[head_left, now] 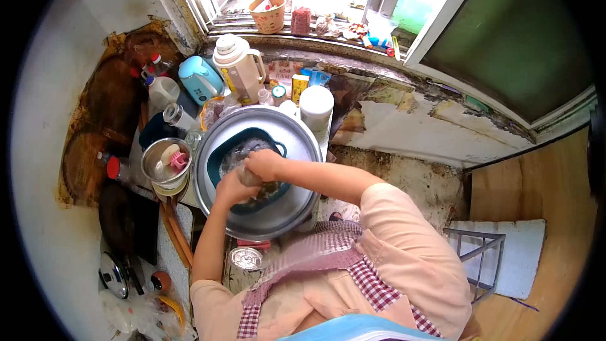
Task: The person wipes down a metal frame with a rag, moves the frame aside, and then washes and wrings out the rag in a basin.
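Note:
My left hand [234, 188] and my right hand [265, 165] meet over a dark teal plastic basin [278, 197]. Between them is a small greyish, wet-looking lump [249, 177], with the fingers of both hands closed around it; its kind is not clear. Cloudy water with bubbles [235, 155] shows in the teal basin, and brownish bits lie near its lower side. The teal basin sits inside a wide metal basin [303, 145]. Parts of the fingers are hidden by the hands themselves.
Left of the metal basin stands a steel bowl [149, 163] with a pink item [178, 160]. Behind are a beige thermos [235, 66], a light-blue kettle [199, 80] and a white canister [316, 103]. A metal-framed stool [495, 259] is at the right.

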The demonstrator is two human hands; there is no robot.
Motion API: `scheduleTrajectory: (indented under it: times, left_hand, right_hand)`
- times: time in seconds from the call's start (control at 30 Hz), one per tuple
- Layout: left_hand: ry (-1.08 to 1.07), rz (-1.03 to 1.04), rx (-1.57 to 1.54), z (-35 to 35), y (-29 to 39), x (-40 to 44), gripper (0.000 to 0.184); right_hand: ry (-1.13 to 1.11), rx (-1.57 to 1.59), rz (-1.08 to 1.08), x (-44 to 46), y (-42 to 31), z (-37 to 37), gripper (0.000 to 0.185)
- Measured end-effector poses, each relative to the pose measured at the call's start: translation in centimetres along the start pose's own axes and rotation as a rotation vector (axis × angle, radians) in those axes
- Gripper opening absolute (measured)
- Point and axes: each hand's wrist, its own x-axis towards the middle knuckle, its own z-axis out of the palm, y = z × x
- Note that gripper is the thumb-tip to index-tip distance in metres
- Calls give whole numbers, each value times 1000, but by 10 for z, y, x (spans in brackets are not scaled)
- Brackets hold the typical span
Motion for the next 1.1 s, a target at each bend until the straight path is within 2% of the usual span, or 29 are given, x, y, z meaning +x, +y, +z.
scheduleTrajectory:
  times: [0.03,0.13,0.17,0.27,0.3,0.37,0.4,0.47,0.5,0.53,0.57,0.6,0.63,0.67,0.73,0.77,0.8,0.83,0.87,0.9,1.0,1.07,1.1]
  left_hand:
    - [90,-29,55,3,4,-1,57]
    - [317,200,330,19,-11,6,62]
    - [396,294,376,19,-9,4,57]
    - [601,400,509,29,-22,14,46]
    - [735,525,514,30,-23,15,44]
    - [777,622,547,26,-21,15,46]
    - [794,666,563,25,-19,12,47]
    - [650,488,366,28,-17,6,47]
    - [575,394,228,31,-21,8,47]
    - [501,300,92,35,-28,11,47]
    - [555,303,-10,40,-38,16,45]
    - [371,158,-343,41,-47,20,45]
    - [176,6,-669,30,-38,15,45]
    - [-29,-151,-988,25,-33,10,44]
    - [-198,-100,-1141,22,-36,10,47]
    - [-266,-63,-1193,18,-30,5,48]
    - [-335,-27,-1244,13,-24,-2,48]
    - [-330,-53,-1131,7,-18,-7,48]
    - [-232,17,-1015,8,-15,-6,47]
    - [-137,83,-894,10,-13,-5,47]
    - [177,256,-440,17,-18,5,50]
    - [409,365,-74,22,-14,7,53]
    - [446,414,37,22,-13,8,52]
  right_hand:
    - [127,135,88,-4,-5,-2,29]
    - [17,410,390,-10,-17,-18,27]
    - [116,459,413,-10,-17,-6,29]
    - [-26,1007,668,-15,-26,-12,24]
    - [-84,1208,685,-12,-23,-5,23]
    - [-203,1610,698,-13,-14,1,20]
    - [-186,1600,683,-16,-9,3,21]
    - [-164,1578,647,-26,-11,-20,27]
    - [-51,1570,709,-15,-6,7,50]
    - [129,1226,544,-19,-10,4,56]
    - [291,875,376,-29,-16,-4,63]
    - [435,520,208,-39,-22,-13,69]
    - [388,406,127,-46,-26,-30,72]
    - [436,198,-6,-47,-23,-32,68]
    - [526,-224,-274,-44,-14,-33,60]
    - [586,-223,-343,-40,-10,-33,47]
    - [482,-161,-295,-34,-7,-33,45]
    - [376,-100,-250,-27,-4,-33,42]
    - [268,-39,-203,-23,-3,-31,39]
    - [378,-72,-199,-22,-4,-28,34]
    - [130,41,48,-16,-7,-15,36]
    - [222,277,217,-15,-11,-2,31]
    - [227,341,282,-20,-18,-10,30]
